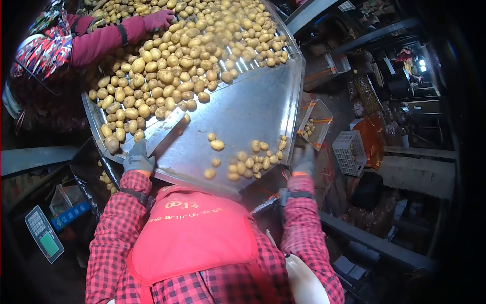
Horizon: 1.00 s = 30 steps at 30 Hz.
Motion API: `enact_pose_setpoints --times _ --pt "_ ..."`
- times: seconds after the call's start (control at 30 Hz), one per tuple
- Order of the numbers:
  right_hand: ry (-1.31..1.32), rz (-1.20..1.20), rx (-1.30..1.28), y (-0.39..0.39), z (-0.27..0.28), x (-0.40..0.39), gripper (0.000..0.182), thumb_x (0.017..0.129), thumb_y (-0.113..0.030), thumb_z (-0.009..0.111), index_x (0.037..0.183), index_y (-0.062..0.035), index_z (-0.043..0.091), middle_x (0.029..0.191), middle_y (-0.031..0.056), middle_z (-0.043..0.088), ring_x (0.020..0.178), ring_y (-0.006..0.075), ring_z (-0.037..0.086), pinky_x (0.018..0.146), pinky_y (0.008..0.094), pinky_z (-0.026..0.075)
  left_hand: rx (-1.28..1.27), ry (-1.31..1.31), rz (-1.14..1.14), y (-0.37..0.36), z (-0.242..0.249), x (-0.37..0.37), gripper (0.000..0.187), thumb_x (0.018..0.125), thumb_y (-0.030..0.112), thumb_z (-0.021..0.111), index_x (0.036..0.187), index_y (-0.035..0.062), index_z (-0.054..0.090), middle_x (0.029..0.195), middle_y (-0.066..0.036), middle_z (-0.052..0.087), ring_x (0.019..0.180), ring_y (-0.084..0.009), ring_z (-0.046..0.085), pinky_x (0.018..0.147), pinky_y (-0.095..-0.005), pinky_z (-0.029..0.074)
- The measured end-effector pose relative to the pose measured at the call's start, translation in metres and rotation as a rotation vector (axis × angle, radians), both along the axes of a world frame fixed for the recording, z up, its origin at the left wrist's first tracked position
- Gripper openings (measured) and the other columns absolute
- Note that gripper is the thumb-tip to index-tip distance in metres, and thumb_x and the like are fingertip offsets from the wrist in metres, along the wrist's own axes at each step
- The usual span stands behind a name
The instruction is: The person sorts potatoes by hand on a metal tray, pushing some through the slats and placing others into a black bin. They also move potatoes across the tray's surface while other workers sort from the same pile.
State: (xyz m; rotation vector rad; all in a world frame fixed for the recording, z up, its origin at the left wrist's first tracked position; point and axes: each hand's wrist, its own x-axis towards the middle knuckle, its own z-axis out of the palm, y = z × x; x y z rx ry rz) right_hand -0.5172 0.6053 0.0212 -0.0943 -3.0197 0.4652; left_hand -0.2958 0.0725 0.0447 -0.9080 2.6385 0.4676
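Potatoes (166,76) are heaped over the upper and left parts of the metal table (248,106); a separate potato cluster (249,163) is gathered near its lower right edge. A digital scale (44,234) is seen lower left, a plastic crate (349,152) right.

Scale (44,234) at lower left, blue box (70,215) near. 1 white crate (344,161), right, beside orange sheeting (373,139).

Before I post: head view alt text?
Potatoes cover much of a metal table; the wearer's gloved left grip is at a metal strip, right grip by the table's right edge. A co-worker's pink glove is among the potatoes.
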Motion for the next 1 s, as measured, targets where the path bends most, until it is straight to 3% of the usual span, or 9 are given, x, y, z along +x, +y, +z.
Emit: enact_pose_setpoints --times 0.17,0.23,0.33,0.37,0.5,0.63,0.8,0.87,1.0 --pt "0.109 0.336 -0.013 -0.095 -0.069 0.069 0.043 0.095 -0.032 0.062 0.125 -0.0024 0.061 0.113 0.0229 0.065 0.104 0.0411 0.063 0.092 0.0464 0.049 0.016 -0.016 -0.016 -0.001 0.008 -0.002 0.066 0.082 0.03 0.075 0.138 0.0059 0.051 0.132 -0.018 0.061 0.122 -0.0351 0.059 0.104 -0.0429 0.047" --pt "0.247 0.5 0.228 -0.122 -0.047 0.083 0.039 0.093 -0.033 0.062 0.119 -0.004 0.063 0.106 0.0213 0.066 0.097 0.0403 0.063 0.086 0.0467 0.05 0.01 -0.009 -0.021 0.0 0.01 -0.002 0.066 0.081 0.03 0.075 0.138 0.0058 0.05 0.131 -0.019 0.061 0.122 -0.0355 0.059 0.103 -0.0432 0.048" --pt "-0.17 0.521 -0.28 -0.16 -0.003 0.075 0.036 0.09 -0.036 0.063 0.11 -0.0066 0.066 0.1 0.0189 0.066 0.092 0.0396 0.063 0.081 0.0488 0.05 -0.028 0.02 -0.009 -0.001 0.002 0.0 0.067 0.078 0.027 0.077 0.137 0.0078 0.051 0.128 -0.019 0.063 0.119 -0.0364 0.061 0.1 -0.0433 0.049" --pt "-0.297 0.625 -0.105 -0.171 0.003 0.067 0.034 0.089 -0.036 0.064 0.107 -0.0074 0.068 0.097 0.019 0.066 0.089 0.0395 0.063 0.079 0.0511 0.048 -0.05 0.043 -0.014 0.0 0.0 0.003 0.067 0.078 0.027 0.077 0.137 0.0079 0.051 0.127 -0.019 0.063 0.118 -0.0366 0.061 0.1 -0.0434 0.05" --pt "-0.209 0.837 -0.038 -0.245 0.026 0.074 0.06 0.075 -0.046 0.076 0.122 -0.0108 0.067 0.127 0.0155 0.06 0.125 0.0385 0.052 0.103 0.0495 0.042 0.015 0.008 0.003 0.002 0.008 -0.002 0.069 0.078 0.026 0.077 0.138 0.008 0.051 0.126 -0.02 0.063 0.116 -0.0374 0.062 0.099 -0.0438 0.05" --pt "-0.232 0.984 0.139 -0.28 -0.004 0.084 0.066 0.075 -0.054 0.074 0.126 -0.0136 0.065 0.141 0.014 0.052 0.135 0.0366 0.042 0.111 0.0522 0.033 -0.02 0.07 -0.016 0.0 -0.002 0.003 0.07 0.078 0.026 0.078 0.14 0.0076 0.05 0.125 -0.02 0.064 0.117 -0.0368 0.062 0.099 -0.0435 0.05" --pt "-0.422 1.159 0.193 -0.21 -0.016 0.096 0.048 0.078 -0.045 0.067 0.111 -0.0111 0.069 0.118 0.0141 0.061 0.114 0.0345 0.058 0.098 0.0434 0.045 -0.019 0.025 -0.032 0.001 0.005 0.0 0.065 0.081 0.029 0.074 0.137 0.0062 0.05 0.125 -0.017 0.062 0.118 -0.0352 0.06 0.098 -0.0462 0.05" --pt "-0.183 0.918 0.035 -0.164 -0.039 0.106 0.037 0.079 -0.042 0.065 0.098 -0.0104 0.072 0.11 0.012 0.063 0.108 0.0315 0.059 0.091 0.0456 0.047 -0.006 0.019 -0.013 0.002 0.005 0.0 0.066 0.08 0.028 0.075 0.138 0.0067 0.05 0.125 -0.017 0.063 0.118 -0.0352 0.061 0.098 -0.0455 0.05" --pt "-0.594 0.662 0.341 -0.155 -0.009 0.079 0.035 0.083 -0.039 0.064 0.104 -0.0123 0.072 0.116 0.0122 0.063 0.111 0.0331 0.059 0.093 0.0476 0.047 -0.03 0.038 -0.013 -0.001 -0.004 0.004 0.071 0.079 0.027 0.076 0.141 0.0059 0.049 0.129 -0.019 0.062 0.121 -0.0353 0.06 0.102 -0.0435 0.049"
